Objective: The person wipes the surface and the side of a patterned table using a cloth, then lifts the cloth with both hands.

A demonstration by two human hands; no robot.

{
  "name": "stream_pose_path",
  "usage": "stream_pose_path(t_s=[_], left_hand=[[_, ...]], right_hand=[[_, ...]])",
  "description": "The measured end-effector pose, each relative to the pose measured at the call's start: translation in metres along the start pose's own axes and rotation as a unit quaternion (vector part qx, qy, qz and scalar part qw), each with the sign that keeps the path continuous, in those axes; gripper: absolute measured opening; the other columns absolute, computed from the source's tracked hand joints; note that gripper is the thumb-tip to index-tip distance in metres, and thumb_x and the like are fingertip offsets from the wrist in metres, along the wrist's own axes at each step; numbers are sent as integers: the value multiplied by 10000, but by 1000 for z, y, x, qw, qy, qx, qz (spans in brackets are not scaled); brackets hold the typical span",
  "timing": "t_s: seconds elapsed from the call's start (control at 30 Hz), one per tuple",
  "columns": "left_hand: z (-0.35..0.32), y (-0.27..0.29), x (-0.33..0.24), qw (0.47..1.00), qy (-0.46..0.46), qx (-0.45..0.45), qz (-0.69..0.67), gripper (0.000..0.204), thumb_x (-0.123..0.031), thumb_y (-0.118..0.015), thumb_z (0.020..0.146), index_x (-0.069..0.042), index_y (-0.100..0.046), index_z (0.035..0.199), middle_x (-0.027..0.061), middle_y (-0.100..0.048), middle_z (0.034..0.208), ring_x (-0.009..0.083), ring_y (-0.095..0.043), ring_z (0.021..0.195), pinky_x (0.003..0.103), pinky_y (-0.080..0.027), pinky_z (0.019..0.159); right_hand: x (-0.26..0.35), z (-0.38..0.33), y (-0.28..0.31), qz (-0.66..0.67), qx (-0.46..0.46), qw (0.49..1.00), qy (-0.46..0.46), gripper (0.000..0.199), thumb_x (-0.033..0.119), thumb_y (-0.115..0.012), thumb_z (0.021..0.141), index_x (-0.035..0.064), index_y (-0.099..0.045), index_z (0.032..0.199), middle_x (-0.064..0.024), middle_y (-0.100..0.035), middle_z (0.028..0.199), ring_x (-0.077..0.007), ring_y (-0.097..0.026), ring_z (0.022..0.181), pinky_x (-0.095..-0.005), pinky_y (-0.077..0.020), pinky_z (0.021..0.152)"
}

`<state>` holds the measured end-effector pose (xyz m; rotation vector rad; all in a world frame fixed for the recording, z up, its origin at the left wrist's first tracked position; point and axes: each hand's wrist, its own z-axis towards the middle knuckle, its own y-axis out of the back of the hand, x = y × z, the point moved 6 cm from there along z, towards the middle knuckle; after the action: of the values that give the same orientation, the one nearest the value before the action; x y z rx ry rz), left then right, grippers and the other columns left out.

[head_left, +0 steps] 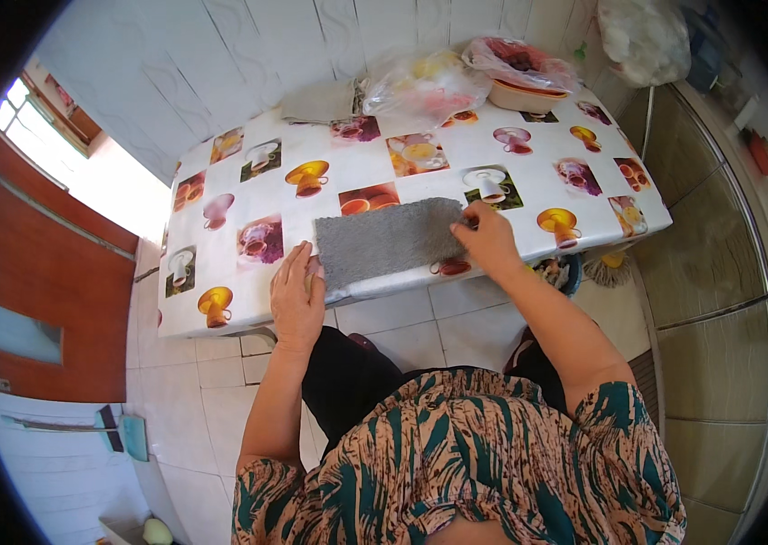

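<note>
Head view shows the right hand [489, 240] pinching the gray cloth [388, 243] at its right end while the left hand [296, 298], fingers extended, is resting at its left edge, apparently keeping it flat along the tabletop's [266, 198] near side.

Wearing short-sleeved blouse [493, 454], tan with dark-green and black streaks; also wearing black trousers [339, 374], dark maroon shoes [362, 341].

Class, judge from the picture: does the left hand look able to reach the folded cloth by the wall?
Probably yes, with some leaning: only tablecloth seems to lie between the left hand, beside the gray cloth, and the folded cloth.
</note>
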<state>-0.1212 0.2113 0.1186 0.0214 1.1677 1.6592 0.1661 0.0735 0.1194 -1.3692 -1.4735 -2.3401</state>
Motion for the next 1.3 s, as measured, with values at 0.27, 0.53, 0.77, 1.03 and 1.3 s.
stream_pose_path(t_s=[0.27,0.53,0.77,1.03,1.3], left_hand=[[1,-4,-7,995,4,-5,-102,281,-44,-599,849,-70,-668,1120,121,-661,1137,283,-612,1083,376,-452,961],[17,11,17,995,22,-55,-76,231,-43,-589,872,-41,-668,1089,145,-670,1091,303,-644,1005,363,-502,880],[18,-5,30,1000,-4,-20,10,259,-83,-622,839,-54,-650,1095,98,-639,1152,288,-587,1097,390,-452,943],[12,-10,25,998,11,-30,46,263,-120,-610,841,-64,-647,1095,79,-632,1174,273,-570,1134,402,-415,982],[12,-9,24,998,6,-31,49,255,-118,-612,836,-61,-654,1080,84,-638,1167,277,-576,1128,398,-418,970]], right_hand=[[-62,22,44,224,-73,963,-128,239,103,-713,805,-36,-618,974,-102,-645,836,-168,-598,698,-306,-506,641],[49,0,36,26,-207,959,192,185,105,-687,784,54,-627,951,-131,-644,884,-331,-629,722,-395,-509,675],[79,-34,-51,-74,-46,945,316,253,43,-692,707,78,-577,930,-106,-535,890,-309,-592,809,-414,-493,706],[79,-36,-44,-78,-25,941,327,218,92,-700,735,48,-604,925,-108,-535,883,-312,-576,837,-414,-486,739],[82,-19,-8,-81,-98,961,247,440,248,-633,867,-19,-552,1208,-195,-575,1205,-363,-539,1112,-457,-430,934]])
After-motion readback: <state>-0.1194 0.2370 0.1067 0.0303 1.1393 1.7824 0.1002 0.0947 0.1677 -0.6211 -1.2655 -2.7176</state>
